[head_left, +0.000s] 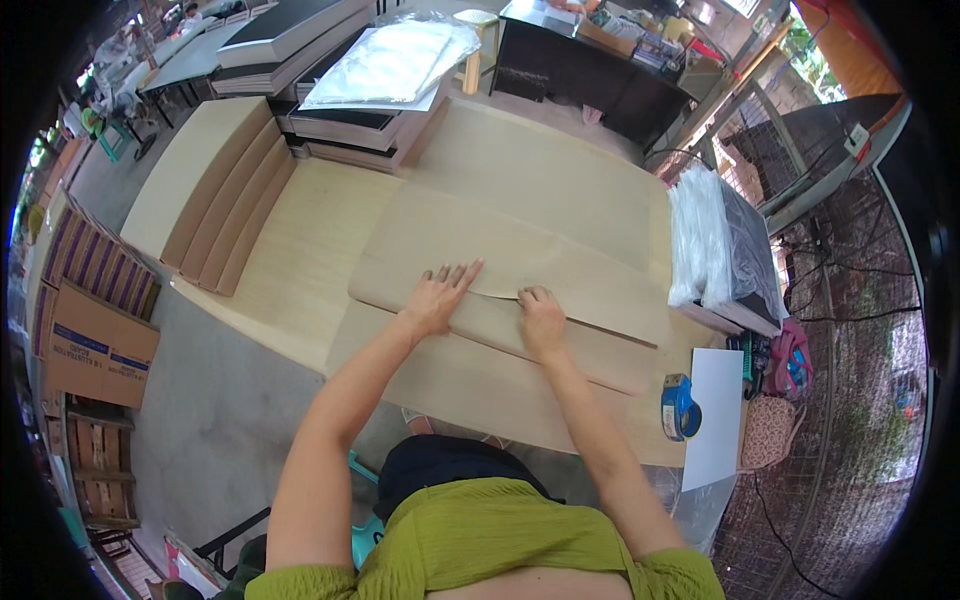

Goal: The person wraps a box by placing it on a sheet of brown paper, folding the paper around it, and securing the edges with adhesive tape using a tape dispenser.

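Note:
Large brown kraft paper (470, 225) lies folded over on the table in front of me, its flaps forming a wide, flat pack. My left hand (432, 302) rests on it, open, with fingers spread near the overlap. At the flap's edge, my right hand (541, 318) is closed on the paper. The edge lifts slightly between the two hands, leaving a narrow gap. Whatever lies inside the folds is hidden.
Wrapped brown packs (215, 190) stand stacked at the left. Black-covered board stacks (340, 125) with plastic bags (390, 65) sit behind. On the right are a blue tape dispenser (680, 408), a white sheet (715, 415) and a plastic-wrapped stack (725, 250).

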A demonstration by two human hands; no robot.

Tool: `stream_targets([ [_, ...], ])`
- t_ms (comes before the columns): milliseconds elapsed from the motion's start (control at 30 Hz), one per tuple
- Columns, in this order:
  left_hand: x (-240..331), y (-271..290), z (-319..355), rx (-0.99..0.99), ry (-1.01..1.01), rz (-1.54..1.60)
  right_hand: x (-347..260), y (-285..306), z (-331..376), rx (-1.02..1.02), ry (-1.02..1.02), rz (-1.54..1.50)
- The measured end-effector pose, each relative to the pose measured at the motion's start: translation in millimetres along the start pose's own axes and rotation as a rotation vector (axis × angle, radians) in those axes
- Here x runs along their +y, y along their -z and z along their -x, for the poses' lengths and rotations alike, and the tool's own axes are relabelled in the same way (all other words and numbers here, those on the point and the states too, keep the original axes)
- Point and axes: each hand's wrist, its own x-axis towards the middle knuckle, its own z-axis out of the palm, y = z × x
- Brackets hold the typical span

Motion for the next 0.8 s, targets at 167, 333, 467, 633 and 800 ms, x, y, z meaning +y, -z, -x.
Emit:
stream_targets([
  [167, -2.3, -21.5, 1.8, 0.076, 0.017, 0.063, -23.6, -5.0, 7.8, 0.202, -0.054, 0.106],
  [333, 13.5, -22.7, 17.7, 0.374, 0.113, -0.182, -14.9, -9.7, -4.6, 0.230, 0.018, 0.088],
  [467, 78.1, -72.4, 62.9, 0.308, 0.061, 0.126, -7.0, -26.7, 3.3, 0.308, 0.055, 0.138],
  [633, 114.9, -74.1, 37.0, 0.373, 0.202, 0.292, -17.6, -1.7, -12.8, 0.182, -0.154, -0.028],
  [800, 117.5, -61.5, -16.7, 0.294, 0.315, 0.227, -18.2, 25.5, -32.3, 0.198, -0.176, -0.023],
])
